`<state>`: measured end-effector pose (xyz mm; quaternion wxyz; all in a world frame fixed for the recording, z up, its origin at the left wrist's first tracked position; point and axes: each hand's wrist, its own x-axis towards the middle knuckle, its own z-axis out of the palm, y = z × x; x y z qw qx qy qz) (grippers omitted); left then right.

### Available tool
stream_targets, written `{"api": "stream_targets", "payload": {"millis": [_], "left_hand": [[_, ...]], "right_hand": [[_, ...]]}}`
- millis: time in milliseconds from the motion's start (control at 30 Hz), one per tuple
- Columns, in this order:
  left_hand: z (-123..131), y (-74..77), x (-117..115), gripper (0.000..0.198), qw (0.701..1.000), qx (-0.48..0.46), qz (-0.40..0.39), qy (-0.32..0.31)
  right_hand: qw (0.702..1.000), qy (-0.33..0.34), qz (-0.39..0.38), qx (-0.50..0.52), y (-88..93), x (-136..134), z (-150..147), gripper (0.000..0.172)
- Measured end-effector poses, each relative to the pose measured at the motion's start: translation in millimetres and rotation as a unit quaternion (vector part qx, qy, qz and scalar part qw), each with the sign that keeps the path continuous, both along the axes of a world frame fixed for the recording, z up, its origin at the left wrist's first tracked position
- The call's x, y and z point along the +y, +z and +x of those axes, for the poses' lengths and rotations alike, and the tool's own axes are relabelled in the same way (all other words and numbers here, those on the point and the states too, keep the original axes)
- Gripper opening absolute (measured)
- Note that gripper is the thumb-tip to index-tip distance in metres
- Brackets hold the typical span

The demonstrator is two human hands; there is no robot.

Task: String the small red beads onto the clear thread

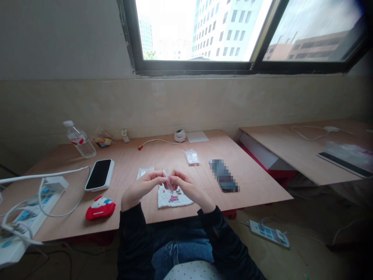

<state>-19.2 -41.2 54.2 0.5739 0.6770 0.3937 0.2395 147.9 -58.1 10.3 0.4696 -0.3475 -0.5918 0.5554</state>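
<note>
While pink beads point(174, 198) lie below, the left hand point(145, 186) pinches clear plastic point(167, 176); the right hand point(192, 187) likewise.

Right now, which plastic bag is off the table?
The clear bag pinched between the left hand and right hand; the far bag and the bag behind the left hand lie on the table.

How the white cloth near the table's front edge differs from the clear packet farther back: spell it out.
The white cloth has pink beads on top; the packet has pale contents showing through clear plastic. The cloth looks larger, the packet smaller. The cloth is partly hidden by the hands; the packet is unobstructed. Both lie on the table.
</note>
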Motion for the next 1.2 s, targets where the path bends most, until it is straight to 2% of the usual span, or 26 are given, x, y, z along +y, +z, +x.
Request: {"api": "stream_targets", "payload": {"millis": [433, 667, 833, 1000, 1200], "left_hand": [[-4.1, -9.0, 6.9, 0.016, 0.993, -0.081, 0.004, -0.082], [0.8, -17.0, 11.8, 0.014, 0.994, -0.078, 0.01, -0.081], [1.9, -26.3, 17.5, 0.019, 0.997, -0.022, 0.059, -0.047], [5.7, -30.6, 21.3, 0.02, 0.995, 0.018, 0.087, -0.055], [5.9, -32.7, 21.0, 0.017, 0.995, 0.009, 0.074, -0.061]], "right_hand": [[0.999, -0.01, -0.017, 0.031, -6.9, 1.6, -3.1, 0.02], [0.999, -0.024, -0.024, 0.025, -10.8, 1.7, -0.6, 0.022], [0.999, -0.037, -0.022, -0.017, -16.0, 1.2, -0.1, 0.028], [0.995, -0.061, -0.031, -0.074, -25.0, 5.3, -0.3, 0.037], [0.992, -0.067, -0.013, -0.102, -25.5, 6.3, -1.1, 0.038]]}}
